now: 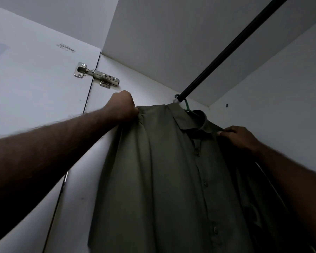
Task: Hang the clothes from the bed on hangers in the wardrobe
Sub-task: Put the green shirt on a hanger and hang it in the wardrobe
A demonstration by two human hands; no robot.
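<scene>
L hand (123,106) was fisted, gripping shirt (164,170) shoulder. R hand (239,136) fingers curled, pinching the other shoulder by collar. Shirt hung on green hanger (188,108) on rod (232,46).

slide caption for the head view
Left hand and right hand hold the shoulders of an olive shirt, green hanger hooked on the rail.

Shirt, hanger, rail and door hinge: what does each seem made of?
Olive shirt: matte woven cloth, likely cotton; soft folds, buttons.
Green hanger: thin smooth hook, probably plastic or coated wire.
Black rail: ribbed, dull sheen, likely coated metal.
Silvery hinge: bare bright metal with screws.
</scene>
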